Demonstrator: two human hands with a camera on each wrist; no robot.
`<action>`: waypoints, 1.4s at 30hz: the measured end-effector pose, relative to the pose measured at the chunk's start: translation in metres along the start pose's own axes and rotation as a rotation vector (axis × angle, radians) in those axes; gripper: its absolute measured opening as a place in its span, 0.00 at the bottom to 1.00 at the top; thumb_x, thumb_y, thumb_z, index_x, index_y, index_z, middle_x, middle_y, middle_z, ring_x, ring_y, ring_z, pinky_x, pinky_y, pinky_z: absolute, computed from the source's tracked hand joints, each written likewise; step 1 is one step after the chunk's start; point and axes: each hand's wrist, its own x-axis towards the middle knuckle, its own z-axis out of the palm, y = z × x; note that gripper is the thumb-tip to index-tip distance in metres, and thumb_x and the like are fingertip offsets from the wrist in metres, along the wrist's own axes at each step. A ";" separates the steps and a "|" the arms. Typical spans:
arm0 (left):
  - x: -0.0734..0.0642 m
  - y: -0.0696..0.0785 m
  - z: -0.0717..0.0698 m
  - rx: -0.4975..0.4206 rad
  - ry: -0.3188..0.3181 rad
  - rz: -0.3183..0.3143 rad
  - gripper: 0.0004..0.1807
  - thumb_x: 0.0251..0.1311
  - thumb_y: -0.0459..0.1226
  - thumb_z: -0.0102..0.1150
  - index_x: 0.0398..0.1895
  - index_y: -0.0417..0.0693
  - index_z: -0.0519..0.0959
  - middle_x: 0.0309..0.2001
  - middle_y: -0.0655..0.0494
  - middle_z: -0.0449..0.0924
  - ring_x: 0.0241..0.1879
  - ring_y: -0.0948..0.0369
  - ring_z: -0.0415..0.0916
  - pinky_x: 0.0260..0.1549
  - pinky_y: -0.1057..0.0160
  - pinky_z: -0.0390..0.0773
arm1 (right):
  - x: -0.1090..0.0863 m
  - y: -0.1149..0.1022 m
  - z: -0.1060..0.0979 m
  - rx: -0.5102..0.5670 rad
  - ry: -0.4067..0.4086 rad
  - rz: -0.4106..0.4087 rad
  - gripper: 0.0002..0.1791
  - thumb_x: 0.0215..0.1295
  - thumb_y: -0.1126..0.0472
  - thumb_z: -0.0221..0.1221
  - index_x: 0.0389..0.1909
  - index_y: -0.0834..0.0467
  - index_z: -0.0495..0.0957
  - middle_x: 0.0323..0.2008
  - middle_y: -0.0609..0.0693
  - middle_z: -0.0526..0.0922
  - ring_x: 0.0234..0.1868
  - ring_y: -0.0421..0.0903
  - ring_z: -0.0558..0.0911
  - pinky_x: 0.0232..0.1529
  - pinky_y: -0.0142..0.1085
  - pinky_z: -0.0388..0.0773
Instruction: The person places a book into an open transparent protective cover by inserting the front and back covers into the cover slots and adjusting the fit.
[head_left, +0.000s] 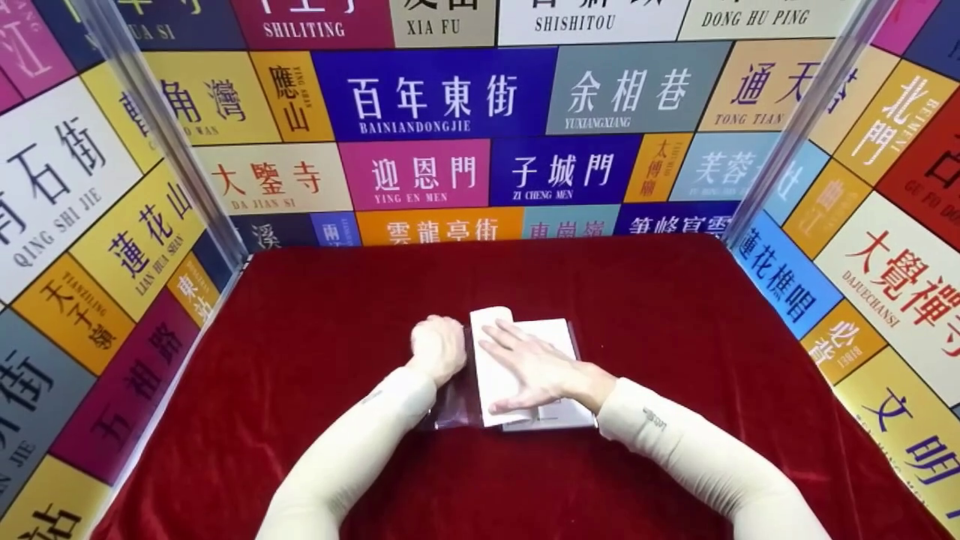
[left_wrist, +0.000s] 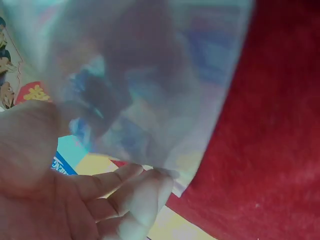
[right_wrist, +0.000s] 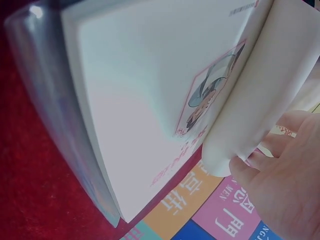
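Observation:
A white book (head_left: pixel 553 336) lies on the red cloth, its thin white cover (head_left: pixel 493 375) folded over toward the left. In the right wrist view a small framed picture (right_wrist: pixel 212 92) and pink lettering show on the white page. Clear plastic sleeve (head_left: pixel 456 411) extends left from under the book. My left hand (head_left: pixel 437 349) pinches this plastic at its edge; the left wrist view shows the sheet (left_wrist: pixel 150 100) between thumb and fingers. With fingers spread, my right hand (head_left: pixel 529 365) rests on the folded cover. More plastic (right_wrist: pixel 47 100) edges the book's far side.
Red velvet cloth (head_left: pixel 337 300) covers the table around the book. Panels printed with place names (head_left: pixel 435 94) stand behind and on both sides. Clear upright posts (head_left: pixel 795 127) mark the back corners.

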 end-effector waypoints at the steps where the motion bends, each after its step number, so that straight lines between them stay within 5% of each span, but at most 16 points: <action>1: 0.001 -0.001 0.000 -0.008 0.000 0.005 0.12 0.70 0.43 0.66 0.42 0.43 0.91 0.39 0.45 0.92 0.37 0.51 0.92 0.31 0.52 0.91 | 0.000 0.000 0.000 0.000 -0.002 0.002 0.62 0.64 0.27 0.69 0.88 0.61 0.61 0.91 0.63 0.56 0.93 0.68 0.53 0.87 0.66 0.64; 5: 0.007 -0.004 0.004 -0.064 0.012 0.030 0.11 0.62 0.43 0.72 0.39 0.44 0.90 0.35 0.48 0.91 0.39 0.49 0.93 0.31 0.50 0.92 | -0.001 -0.001 0.000 0.008 -0.005 0.007 0.62 0.64 0.28 0.69 0.88 0.62 0.62 0.91 0.63 0.56 0.92 0.68 0.54 0.87 0.67 0.64; 13: -0.004 -0.005 -0.015 -0.141 -0.106 0.077 0.15 0.57 0.41 0.71 0.42 0.39 0.89 0.38 0.44 0.92 0.41 0.45 0.94 0.35 0.47 0.94 | 0.003 -0.001 0.003 0.010 -0.039 0.020 0.61 0.65 0.26 0.67 0.89 0.59 0.61 0.92 0.61 0.55 0.93 0.66 0.52 0.91 0.63 0.57; 25: -0.018 -0.010 -0.005 -0.235 0.119 0.028 0.12 0.60 0.43 0.66 0.26 0.45 0.90 0.28 0.42 0.90 0.29 0.43 0.92 0.26 0.45 0.90 | 0.006 -0.005 0.002 -0.028 -0.031 -0.009 0.58 0.68 0.27 0.65 0.88 0.59 0.63 0.90 0.63 0.60 0.92 0.66 0.55 0.90 0.62 0.59; 33: -0.012 -0.019 -0.004 -0.290 0.128 -0.032 0.13 0.60 0.43 0.65 0.22 0.45 0.87 0.27 0.41 0.89 0.28 0.41 0.90 0.26 0.42 0.89 | 0.010 -0.005 0.001 -0.028 -0.055 -0.007 0.58 0.70 0.26 0.62 0.90 0.56 0.60 0.91 0.60 0.57 0.93 0.65 0.53 0.91 0.63 0.57; 42: -0.011 -0.022 -0.004 -0.324 0.087 -0.025 0.17 0.65 0.44 0.61 0.25 0.44 0.88 0.30 0.39 0.91 0.31 0.39 0.91 0.29 0.40 0.90 | 0.012 -0.004 0.004 -0.073 -0.073 -0.014 0.54 0.73 0.24 0.57 0.88 0.54 0.63 0.91 0.59 0.59 0.93 0.64 0.53 0.90 0.64 0.58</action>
